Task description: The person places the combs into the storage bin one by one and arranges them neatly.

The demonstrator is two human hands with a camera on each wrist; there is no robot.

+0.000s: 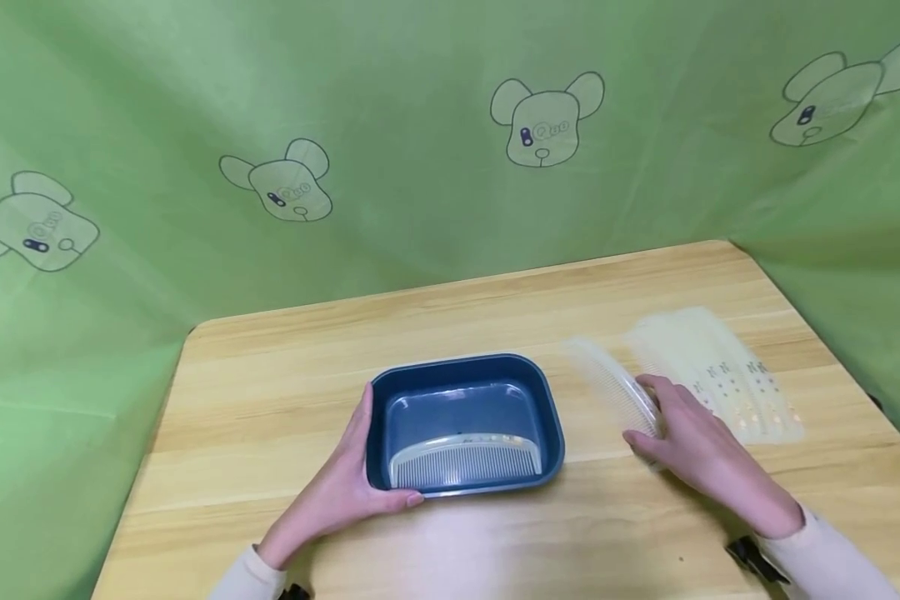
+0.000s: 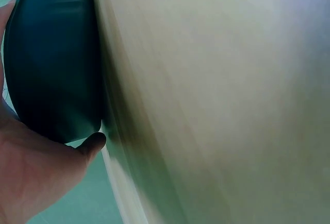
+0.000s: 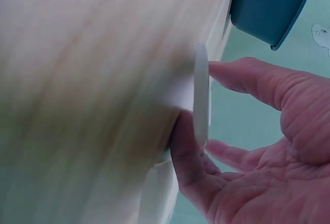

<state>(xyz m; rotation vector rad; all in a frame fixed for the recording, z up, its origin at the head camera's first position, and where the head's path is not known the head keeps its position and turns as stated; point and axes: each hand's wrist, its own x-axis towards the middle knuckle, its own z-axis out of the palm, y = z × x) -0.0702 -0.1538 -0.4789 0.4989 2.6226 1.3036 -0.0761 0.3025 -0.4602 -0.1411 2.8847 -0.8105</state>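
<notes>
My left hand [image 1: 345, 487] grips the left front corner of a dark blue plastic tray [image 1: 457, 410], its thumb along the front wall and its fingers at the left side. Inside the tray, a translucent comb [image 1: 465, 460] lies along the front wall, teeth toward the front. To the right of the tray, my right hand [image 1: 690, 437] pinches another translucent comb [image 1: 617, 379] between thumb and fingers. In the right wrist view this comb [image 3: 201, 98] shows edge-on, with the tabletop behind it. The left wrist view shows the tray's outer wall [image 2: 56, 64] against my palm.
Several more translucent combs [image 1: 708, 367], with small printed marks at one end, lie overlapping on the wooden table [image 1: 270, 392] just beyond my right hand. A green cloth [image 1: 420, 225] with printed bear heads hangs behind the table's back edge and along its sides.
</notes>
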